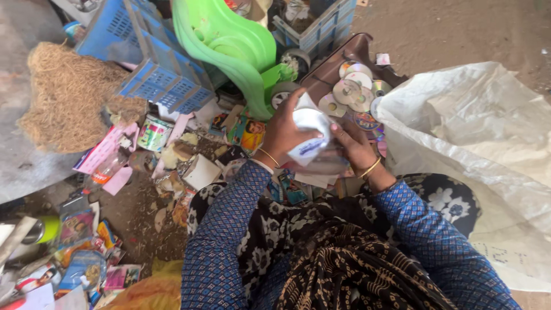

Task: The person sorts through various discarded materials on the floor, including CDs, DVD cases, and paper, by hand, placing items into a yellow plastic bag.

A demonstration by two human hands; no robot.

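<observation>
Gripping a small white plastic container (309, 133) between both hands, at mid-frame above a heap of scrap: left hand (284, 131) wrapped round its left side with fingers curled over the rim, right hand (354, 148) closed against its right side, thumb along the lower edge. Bangles on both wrists, blue patterned sleeves behind. Just past the right hand, loose shiny discs (353, 90) piled on a brown tray (327, 72). Further right, a big white woven sack (476, 138), wrinkled and lying open. Ahead of the left hand, a bent green plastic piece (229, 43) and blue crates (155, 63). Off to the left, a small printed tin (154, 133), torn paper and wrappers on the dirt, and a mound of brown fibre (69, 95)
</observation>
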